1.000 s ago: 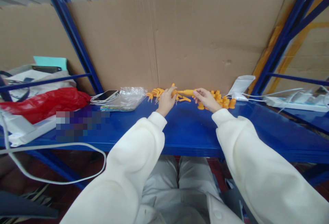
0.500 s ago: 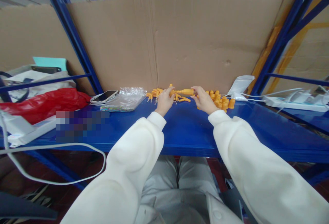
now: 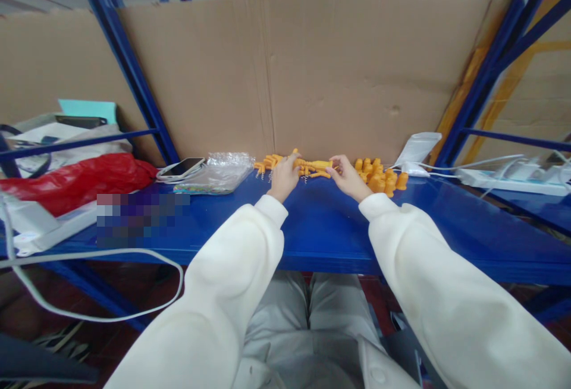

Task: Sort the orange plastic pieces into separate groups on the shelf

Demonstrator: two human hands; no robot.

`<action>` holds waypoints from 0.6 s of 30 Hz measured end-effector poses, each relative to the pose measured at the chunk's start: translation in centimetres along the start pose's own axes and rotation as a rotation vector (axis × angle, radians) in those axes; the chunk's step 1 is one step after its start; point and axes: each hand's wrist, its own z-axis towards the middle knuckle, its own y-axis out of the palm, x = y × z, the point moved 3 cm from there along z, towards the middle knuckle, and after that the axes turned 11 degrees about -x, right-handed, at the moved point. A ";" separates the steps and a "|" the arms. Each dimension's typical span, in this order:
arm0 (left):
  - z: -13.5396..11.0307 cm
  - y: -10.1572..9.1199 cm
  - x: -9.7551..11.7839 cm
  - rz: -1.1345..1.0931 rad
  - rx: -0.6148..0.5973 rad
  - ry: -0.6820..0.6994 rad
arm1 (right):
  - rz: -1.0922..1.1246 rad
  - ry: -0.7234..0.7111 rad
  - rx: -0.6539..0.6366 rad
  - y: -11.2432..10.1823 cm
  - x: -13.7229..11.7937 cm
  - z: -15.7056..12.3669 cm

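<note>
My left hand is closed around the handle end of an orange plastic corkscrew, which lies crosswise between both hands. My right hand pinches the other end of it with thumb and fingers; its screw does not show. Several more orange corkscrews with bare metal spirals lie beside and behind my left hand. To the right of my right hand stands a group of short orange plastic sleeves.
A clear plastic bag and a phone with a white cable lie left on the blue shelf. Farther left is a red bag. Cardboard walls the back. A white power strip lies at right.
My right hand has shifted a little left, closer to my left hand, with its fingers still at the corkscrew's end. My left hand has hardly moved.
</note>
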 end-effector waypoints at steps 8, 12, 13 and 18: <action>0.2 0.4 -0.2 -0.077 -0.082 -0.095 | -0.339 -0.225 -0.091 -1.3 -2.8 -0.4; 0.0 0.4 -0.2 -0.091 -0.105 -0.105 | -0.344 -0.166 -0.080 -1.0 -2.6 -0.5; 0.0 0.4 -0.2 -0.092 -0.105 -0.100 | -0.316 -0.144 -0.076 -0.9 -2.4 -0.5; -0.1 0.4 -0.2 -0.081 -0.095 -0.066 | -0.200 -0.075 -0.100 -0.3 -0.9 -0.3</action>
